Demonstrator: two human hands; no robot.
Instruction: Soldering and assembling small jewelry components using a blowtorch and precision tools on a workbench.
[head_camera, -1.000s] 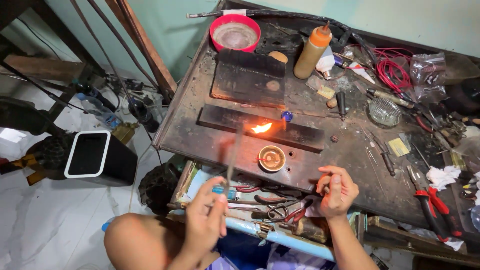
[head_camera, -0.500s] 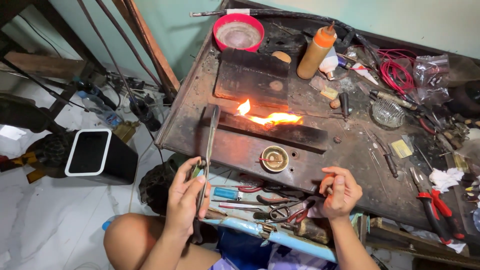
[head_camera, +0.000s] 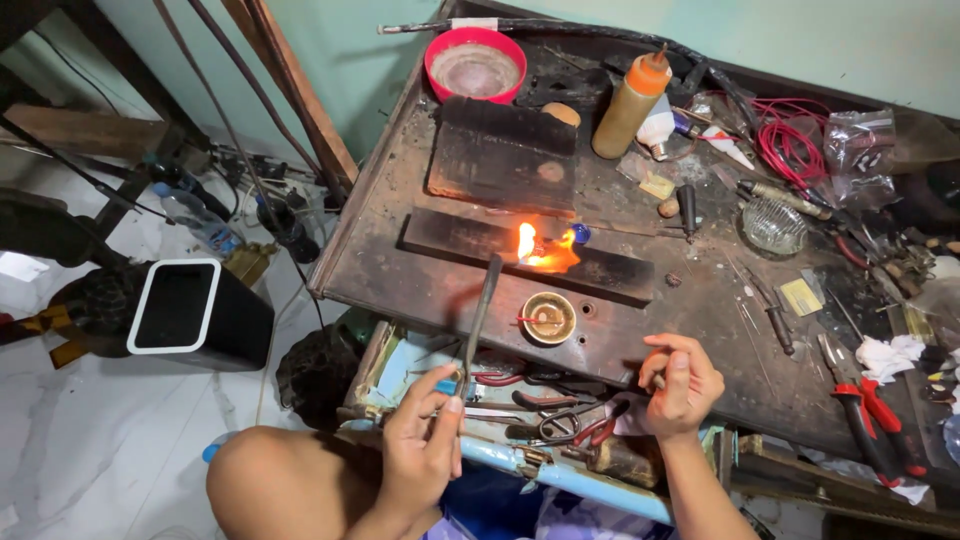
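My left hand grips a thin metal torch pipe low on its stem. The pipe's tip points up at a small orange flame. The flame burns on a long charred block in the middle of the workbench. A small round brass dish sits just in front of the block. My right hand hovers over the bench's front edge with its fingers curled. Thumb and forefinger pinch a small thin piece; what it is I cannot tell.
A bigger charred slab, a red bowl and an orange squeeze bottle stand at the back. Red wire, a glass dish and red pliers crowd the right. An open drawer of pliers lies below my hands. A black bin stands on the floor to the left.
The flame has shrunk from a wide streak to a small spot. My left hand has shifted right and turned the pipe's tip toward the flame. The right hand has stayed in place.
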